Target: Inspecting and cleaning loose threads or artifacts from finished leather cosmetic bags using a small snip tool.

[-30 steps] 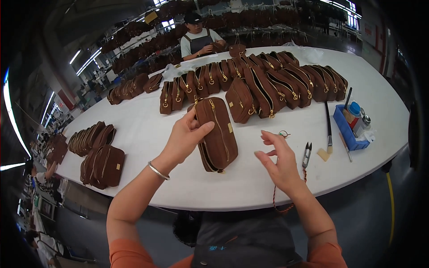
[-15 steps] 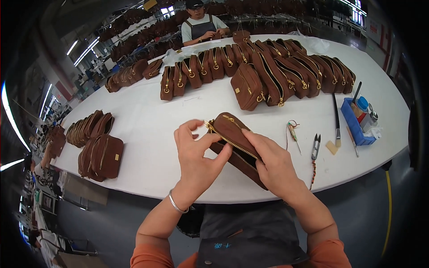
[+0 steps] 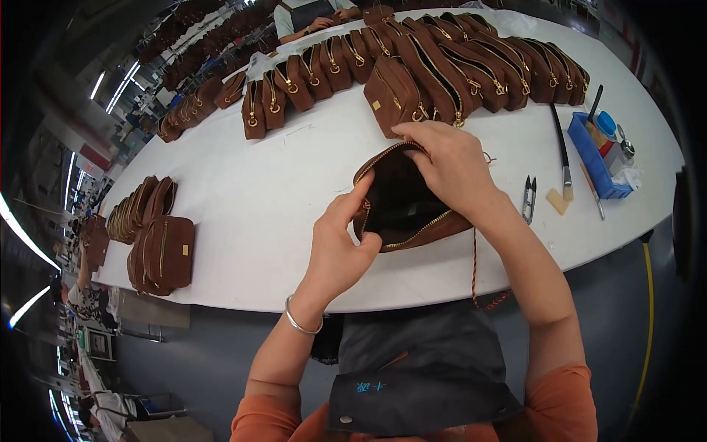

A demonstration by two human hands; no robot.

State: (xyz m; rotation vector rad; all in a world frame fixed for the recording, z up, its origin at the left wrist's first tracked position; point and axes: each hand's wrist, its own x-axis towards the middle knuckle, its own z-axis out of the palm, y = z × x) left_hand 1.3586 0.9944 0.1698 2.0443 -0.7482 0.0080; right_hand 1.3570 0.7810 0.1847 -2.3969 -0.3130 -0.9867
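A brown zip pouch (image 3: 436,231) is held over the front of the white table, its zipped mouth spread wide so that the dark inside shows. My left hand (image 3: 333,249) grips its left edge, thumb at the lower lip and fingers at the side. A small zip inside the rim shows beside those fingers. On the upper right edge, my right hand (image 3: 458,171) holds the other lip, with some fingertips reaching into the mouth. The gold zip teeth run round the opening. My right hand hides part of the pouch's right end.
Rows of similar brown pouches (image 3: 427,74) stand along the far side; another group (image 3: 163,254) sits at left. On the right lie thread snips (image 3: 529,199), a brush (image 3: 564,151), a yellowish sponge piece (image 3: 557,200) and a blue tray (image 3: 598,158) with bottles. A person (image 3: 309,18) works across the table.
The pouch has turned and its mouth is now pulled wide. My right hand has moved up to the far edge; my left has shifted from the zip end to the left side.
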